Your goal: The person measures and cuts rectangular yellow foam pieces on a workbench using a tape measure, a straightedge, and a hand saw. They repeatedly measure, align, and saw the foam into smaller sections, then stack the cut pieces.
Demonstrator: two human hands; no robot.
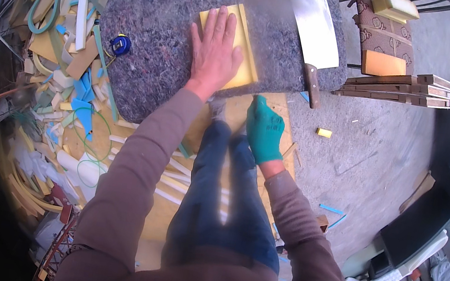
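Observation:
My bare left hand (215, 49) lies flat on a yellow foam block (243, 72), fingers stretched out and pointing away from me. A thin line runs along the block's right side, setting off a narrow strip. The foam rests on a table padded with mottled grey felt (160, 28). Just off the table's near edge, my right hand (265, 129) wears a green glove and is closed; what it holds, if anything, is hidden. A large wide-bladed knife (313, 33) with a wooden handle lies at the table's right side. Near the left edge sits a blue tape measure (120, 45).
Foam offcuts (80, 65) in yellow, white and blue are heaped left of the table. On the right stand a chair with a patterned seat (382, 36) and stacked wooden frames (400, 89). A small yellow foam scrap (324, 132) lies on the concrete floor.

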